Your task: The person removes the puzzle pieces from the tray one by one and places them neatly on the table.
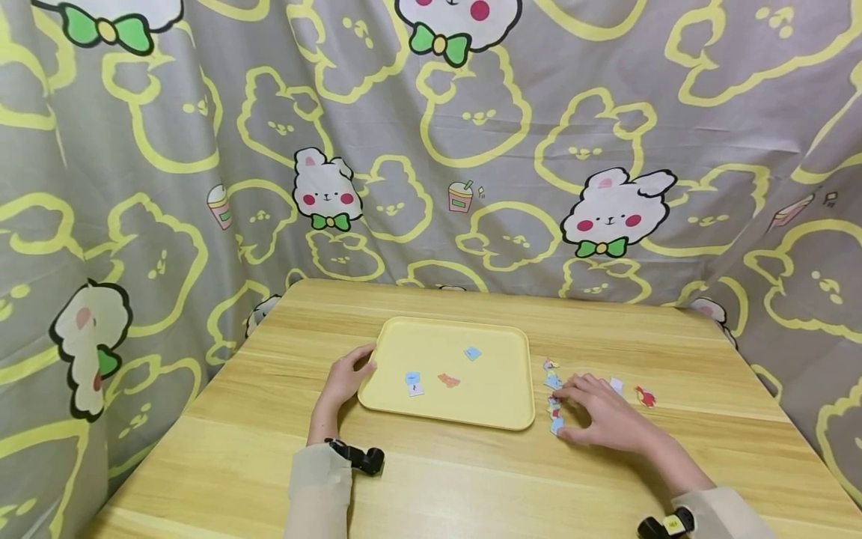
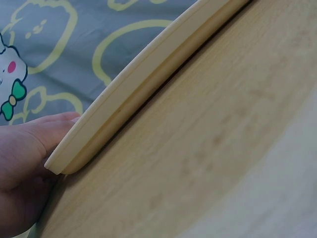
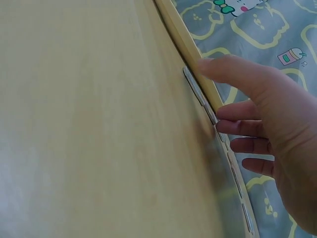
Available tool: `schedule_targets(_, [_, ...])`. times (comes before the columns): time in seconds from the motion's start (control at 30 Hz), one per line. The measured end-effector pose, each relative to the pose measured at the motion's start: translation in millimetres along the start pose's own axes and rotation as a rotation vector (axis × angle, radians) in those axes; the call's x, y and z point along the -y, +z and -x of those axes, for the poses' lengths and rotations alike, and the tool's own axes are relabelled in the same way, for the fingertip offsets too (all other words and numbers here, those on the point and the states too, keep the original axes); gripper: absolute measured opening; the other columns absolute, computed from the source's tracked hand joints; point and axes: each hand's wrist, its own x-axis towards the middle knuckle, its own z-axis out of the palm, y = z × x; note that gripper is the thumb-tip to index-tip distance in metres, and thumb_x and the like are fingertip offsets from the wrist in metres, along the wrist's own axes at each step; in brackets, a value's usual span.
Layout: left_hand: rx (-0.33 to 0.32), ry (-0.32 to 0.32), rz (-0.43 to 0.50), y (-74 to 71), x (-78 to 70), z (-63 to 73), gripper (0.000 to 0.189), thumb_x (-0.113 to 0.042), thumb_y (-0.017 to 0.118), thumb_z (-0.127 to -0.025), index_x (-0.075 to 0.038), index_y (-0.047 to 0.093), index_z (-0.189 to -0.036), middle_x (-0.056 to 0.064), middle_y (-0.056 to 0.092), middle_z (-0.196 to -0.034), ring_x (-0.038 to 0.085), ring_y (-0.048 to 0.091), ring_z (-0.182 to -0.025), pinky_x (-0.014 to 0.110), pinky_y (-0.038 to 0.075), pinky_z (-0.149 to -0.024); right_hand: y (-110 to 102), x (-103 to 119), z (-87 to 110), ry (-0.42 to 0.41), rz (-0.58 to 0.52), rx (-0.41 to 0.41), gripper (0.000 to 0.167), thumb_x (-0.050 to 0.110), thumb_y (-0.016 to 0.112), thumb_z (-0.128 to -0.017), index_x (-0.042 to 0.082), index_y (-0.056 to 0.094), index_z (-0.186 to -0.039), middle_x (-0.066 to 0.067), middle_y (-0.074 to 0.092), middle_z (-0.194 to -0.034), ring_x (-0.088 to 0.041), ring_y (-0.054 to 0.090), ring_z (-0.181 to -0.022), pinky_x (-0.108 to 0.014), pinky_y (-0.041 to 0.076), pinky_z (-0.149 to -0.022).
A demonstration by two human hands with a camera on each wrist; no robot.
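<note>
At the left rim of a yellow tray, my left hand holds the edge, thumb and fingers against the corner in the left wrist view. Small flat printed pieces lie on the tray: a blue one, an orange one and a blue-and-white one. My right hand is spread over a column of colourful flat pieces just right of the tray. Its fingertips are close to or touching them; exact contact is hard to tell. The hand partly hides the column.
Beyond the right hand lie a red piece and a pale piece. Everything sits on a wooden table. A grey curtain with rabbit prints hangs behind and at both sides.
</note>
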Motion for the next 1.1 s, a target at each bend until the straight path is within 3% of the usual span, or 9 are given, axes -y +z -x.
schedule_targets(0.17, [-0.002,0.001,-0.004,-1.1,-1.4,0.8,0.048,-0.022,0.057,-0.1,-0.012,0.047,-0.146,0.015,0.046,-0.151,0.038,0.036,-0.144,0.052,0.029,-0.121,-1,-1,-1.8,0.008,-0.049,-0.051,0.055,0.046,0.078,-0.078,0.01,0.068,-0.118,-0.003,0.065,-0.114,-0.023,0.058,-0.107,-0.052,0.051,-0.091])
schedule_targets(0.4, [-0.003,-0.001,0.009,-1.9,-2.1,0.2,0.049,-0.022,0.058,-0.099,-0.011,0.048,-0.146,0.015,0.046,-0.151,0.038,0.036,-0.144,0.052,0.028,-0.122,-1,-1,-14.0,0.008,-0.079,-0.109,0.046,0.036,0.079,-0.08,0.01,0.069,-0.117,0.002,0.066,-0.11,-0.018,0.057,-0.104,-0.047,0.05,-0.088])
schedule_targets(0.67, [-0.004,0.008,0.015,-0.2,-1.3,-0.2,0.048,-0.021,0.058,-0.099,-0.011,0.048,-0.145,0.015,0.046,-0.151,0.038,0.036,-0.144,0.052,0.028,-0.122,4,2,-29.6,0.017,-0.142,-0.095,0.046,0.032,0.076,-0.085,0.006,0.066,-0.122,-0.003,0.066,-0.116,-0.027,0.056,-0.112,-0.056,0.047,-0.094])
schedule_targets(0.87, [-0.015,0.017,0.011,1.1,-1.2,0.1,0.048,-0.02,0.059,-0.098,-0.011,0.05,-0.144,0.015,0.048,-0.15,0.037,0.038,-0.143,0.052,0.029,-0.121,9,4,-44.0,-0.019,-0.177,-0.125,0.043,0.029,0.078,-0.082,0.007,0.068,-0.118,-0.005,0.067,-0.115,-0.025,0.056,-0.109,-0.052,0.045,-0.093])
schedule_targets(1.1, [-0.024,0.022,0.011,0.5,1.2,1.4,0.047,-0.019,0.059,-0.098,-0.01,0.05,-0.144,0.016,0.048,-0.149,0.039,0.037,-0.143,0.053,0.03,-0.121,17,12,-62.3,-0.003,-0.227,-0.088,0.046,0.034,0.076,-0.084,0.007,0.067,-0.121,-0.007,0.066,-0.118,-0.027,0.055,-0.112,-0.056,0.042,-0.097])
